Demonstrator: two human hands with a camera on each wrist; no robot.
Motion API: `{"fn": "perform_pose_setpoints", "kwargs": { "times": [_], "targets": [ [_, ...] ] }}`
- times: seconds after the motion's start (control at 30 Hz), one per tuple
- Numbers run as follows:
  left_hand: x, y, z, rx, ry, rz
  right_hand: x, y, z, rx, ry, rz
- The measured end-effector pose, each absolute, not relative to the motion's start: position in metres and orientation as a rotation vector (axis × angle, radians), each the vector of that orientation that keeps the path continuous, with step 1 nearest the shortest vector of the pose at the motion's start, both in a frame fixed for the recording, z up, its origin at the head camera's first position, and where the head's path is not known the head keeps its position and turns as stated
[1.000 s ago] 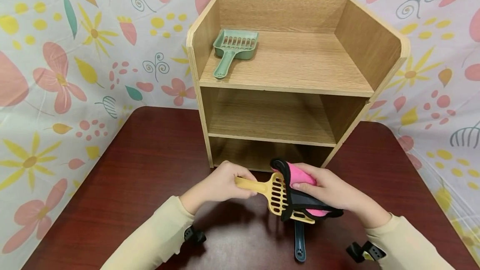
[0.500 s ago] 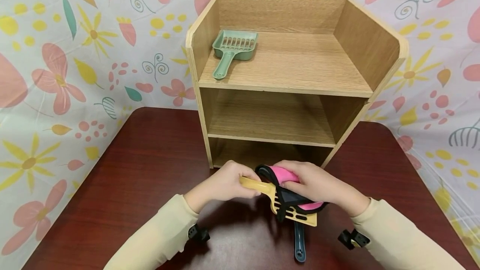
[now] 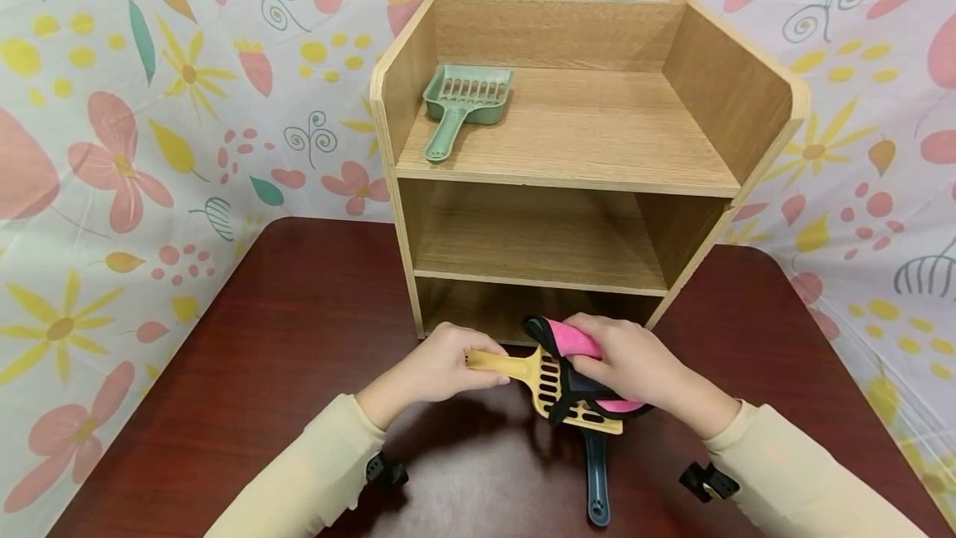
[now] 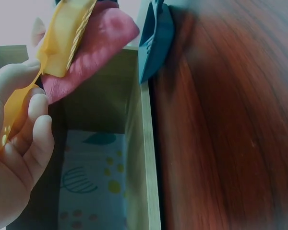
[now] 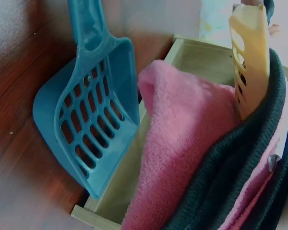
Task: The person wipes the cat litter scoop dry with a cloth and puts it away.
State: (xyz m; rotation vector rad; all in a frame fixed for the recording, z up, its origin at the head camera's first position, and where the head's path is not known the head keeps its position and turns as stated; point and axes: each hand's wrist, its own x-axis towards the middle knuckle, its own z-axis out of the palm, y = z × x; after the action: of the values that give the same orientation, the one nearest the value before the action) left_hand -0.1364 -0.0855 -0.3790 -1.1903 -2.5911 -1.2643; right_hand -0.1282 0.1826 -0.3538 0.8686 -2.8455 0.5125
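In the head view my left hand (image 3: 451, 365) pinches the handle of a yellow litter scoop (image 3: 515, 367) between thumb and fingers, its slotted blade pointing right. My right hand (image 3: 631, 359) grips a pink cloth (image 3: 573, 339) with black edging, folded against the yellow blade and covering its right part. Below them a blue litter scoop (image 3: 597, 484) lies on the table; its slotted pan (image 5: 93, 110) shows in the right wrist view. From the left wrist, the pink cloth (image 4: 101, 52) is seen behind the yellow blade (image 4: 69, 33).
A wooden shelf unit (image 3: 568, 183) stands at the back of the dark red table (image 3: 314, 305). On its top level, at the left, sits a green litter scoop (image 3: 446, 133). A flower-patterned curtain (image 3: 187, 148) hangs behind.
My right hand and the cloth first slid left over the yellow scoop's blade, then eased back, baring more slots. My left hand kept its hold, shifting slightly right and back left.
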Motion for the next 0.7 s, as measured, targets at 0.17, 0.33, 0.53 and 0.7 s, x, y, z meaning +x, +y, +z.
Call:
{"fn": "perform_pose_setpoints", "kwargs": {
  "times": [0.17, 0.33, 0.53, 0.7],
  "targets": [
    [-0.138, -0.090, -0.381, -1.199, -2.560, -1.231, -0.129, 0.189, -0.353, 0.846, -2.854, 0.538],
    [-0.139, -0.094, -0.384, -1.209, -2.539, -1.236, -0.130, 0.198, -0.353, 0.823, -2.888, 0.602],
    [-0.138, -0.101, -0.384, -1.135, -2.603, -1.329, -0.131, 0.210, -0.353, 0.792, -2.914, 0.739],
    [-0.138, -0.107, -0.385, -1.049, -2.643, -1.531, -0.134, 0.217, -0.356, 0.796, -2.887, 0.832]
  ]
}}
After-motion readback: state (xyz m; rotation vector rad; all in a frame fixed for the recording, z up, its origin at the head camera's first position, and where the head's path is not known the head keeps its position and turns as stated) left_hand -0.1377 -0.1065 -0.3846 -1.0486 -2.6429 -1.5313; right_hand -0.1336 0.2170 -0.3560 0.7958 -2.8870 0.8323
